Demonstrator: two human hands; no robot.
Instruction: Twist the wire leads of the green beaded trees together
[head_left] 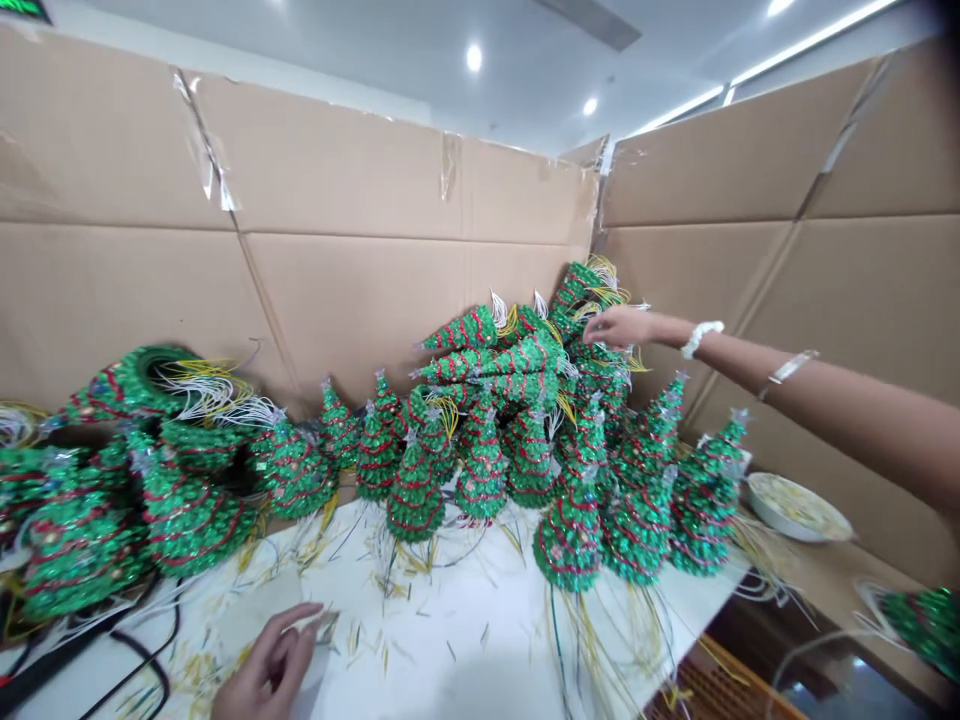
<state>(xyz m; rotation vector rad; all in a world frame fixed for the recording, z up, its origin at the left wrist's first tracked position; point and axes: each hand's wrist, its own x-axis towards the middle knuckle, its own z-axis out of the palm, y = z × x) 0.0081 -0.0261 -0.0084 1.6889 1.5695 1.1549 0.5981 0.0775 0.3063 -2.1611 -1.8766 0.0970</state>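
My right hand (619,328) is stretched out to a heap of small green tinsel Christmas trees in the corner, its fingers curled down against the heap. What lies under those fingertips is hidden. Beside it, a tinsel Christmas tree (576,288) lies on its side with white and yellow wires trailing from its base. Low at the front, my left hand (266,665) is partly closed above the white tabletop (420,650). A small greyish piece (328,626) shows at its fingertips, too small to name. Upright trees with red garlands and silver stars, such as this tree (568,540), stand between the hands.
Cardboard walls (360,300) enclose the back and right. More trees, such as this tipped tree (124,385), crowd the left. A white bowl (799,507) holds wire scraps at right. Wire clippings (367,640) litter the tabletop; a black cable (154,655) lies front left.
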